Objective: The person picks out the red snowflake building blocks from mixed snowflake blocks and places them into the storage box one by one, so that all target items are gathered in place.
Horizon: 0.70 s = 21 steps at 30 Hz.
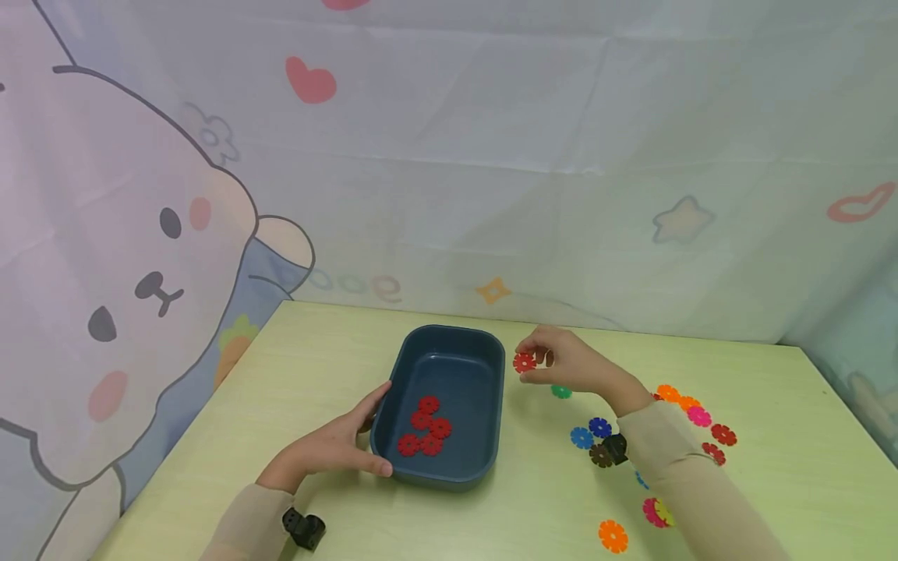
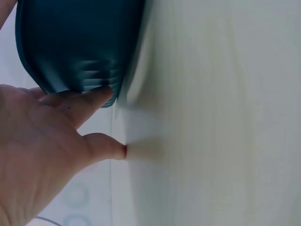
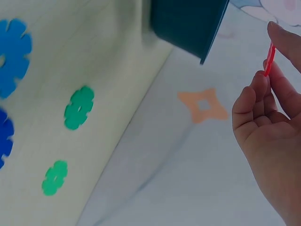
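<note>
Right hand, right of centre, pinches red disc just beside bin's right rim; left hand, lower left of centre, spread wide against blue bin.
Likely risk: thin disc slips from fingertip pinch, falls outside; hard left push slides bin.
Counts: one bin; five red discs inside. On tabletop, lower right: three orange discs, two pink discs, two green discs, one brown disc, one yellow disc; sleeve obscures red, blue totals.

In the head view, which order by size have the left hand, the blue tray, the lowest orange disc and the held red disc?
1. Blue tray
2. Left hand
3. Not ranked: lowest orange disc and held red disc; the orange looks bigger, but may only be nearer the camera.
</note>
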Available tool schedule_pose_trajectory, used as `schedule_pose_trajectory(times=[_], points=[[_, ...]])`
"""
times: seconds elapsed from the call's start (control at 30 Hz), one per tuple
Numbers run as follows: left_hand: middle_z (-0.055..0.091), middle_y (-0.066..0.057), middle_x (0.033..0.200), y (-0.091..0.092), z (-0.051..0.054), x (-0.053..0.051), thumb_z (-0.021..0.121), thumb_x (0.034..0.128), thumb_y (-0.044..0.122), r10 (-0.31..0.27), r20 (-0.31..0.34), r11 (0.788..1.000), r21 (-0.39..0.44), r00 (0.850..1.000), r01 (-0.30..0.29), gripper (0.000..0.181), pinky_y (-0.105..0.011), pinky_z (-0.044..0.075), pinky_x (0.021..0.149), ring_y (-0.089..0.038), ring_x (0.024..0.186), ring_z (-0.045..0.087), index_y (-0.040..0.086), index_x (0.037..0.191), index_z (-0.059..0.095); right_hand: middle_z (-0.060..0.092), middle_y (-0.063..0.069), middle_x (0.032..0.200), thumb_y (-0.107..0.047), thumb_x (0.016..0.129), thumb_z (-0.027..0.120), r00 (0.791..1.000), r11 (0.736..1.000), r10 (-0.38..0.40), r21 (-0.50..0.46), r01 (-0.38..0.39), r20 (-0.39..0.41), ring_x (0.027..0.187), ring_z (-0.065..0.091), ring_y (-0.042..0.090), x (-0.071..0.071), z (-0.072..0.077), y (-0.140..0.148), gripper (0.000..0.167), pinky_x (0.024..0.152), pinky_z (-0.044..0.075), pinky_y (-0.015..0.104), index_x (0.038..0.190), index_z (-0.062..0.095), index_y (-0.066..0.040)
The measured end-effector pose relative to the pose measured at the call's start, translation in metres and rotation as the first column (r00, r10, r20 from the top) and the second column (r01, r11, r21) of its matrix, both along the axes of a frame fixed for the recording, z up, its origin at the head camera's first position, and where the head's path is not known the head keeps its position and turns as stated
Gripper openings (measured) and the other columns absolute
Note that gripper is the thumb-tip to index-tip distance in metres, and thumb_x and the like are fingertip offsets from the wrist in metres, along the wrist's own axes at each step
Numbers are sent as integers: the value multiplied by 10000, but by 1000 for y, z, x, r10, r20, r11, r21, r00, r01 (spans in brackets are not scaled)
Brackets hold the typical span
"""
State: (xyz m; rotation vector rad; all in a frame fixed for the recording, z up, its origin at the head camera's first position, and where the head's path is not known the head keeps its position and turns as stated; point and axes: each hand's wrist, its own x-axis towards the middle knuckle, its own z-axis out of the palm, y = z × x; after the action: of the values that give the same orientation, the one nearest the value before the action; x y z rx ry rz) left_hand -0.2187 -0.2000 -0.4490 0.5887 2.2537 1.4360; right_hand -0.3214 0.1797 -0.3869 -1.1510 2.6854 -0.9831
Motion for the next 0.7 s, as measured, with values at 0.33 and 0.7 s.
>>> schedule_pose_trajectory(times=[0.33, 0.7], points=[[79, -168, 1605, -1, 1, 0, 796, 810, 254, -23, 5, 1000, 15, 1000, 23, 1135, -597, 259, 1097, -456, 1422, 193, 183, 1563, -50, 585, 1, 943, -199, 840, 765, 994, 994, 111, 10, -111, 16, 839, 542, 227, 7, 3, -30, 330, 725, 488, 277, 1113, 670, -42], [87, -176, 1602, -2, 0, 0, 797, 811, 253, -22, 12, 1000, 20, 1000, 22, 1139, -599, 263, 1094, -461, 1416, 208, 181, 1562, -56, 566, 6, 922, -181, 835, 764, 981, 981, 193, 17, -194, 23, 756, 474, 99, 12, 4, -60, 301, 686, 447, 233, 1082, 672, -37]])
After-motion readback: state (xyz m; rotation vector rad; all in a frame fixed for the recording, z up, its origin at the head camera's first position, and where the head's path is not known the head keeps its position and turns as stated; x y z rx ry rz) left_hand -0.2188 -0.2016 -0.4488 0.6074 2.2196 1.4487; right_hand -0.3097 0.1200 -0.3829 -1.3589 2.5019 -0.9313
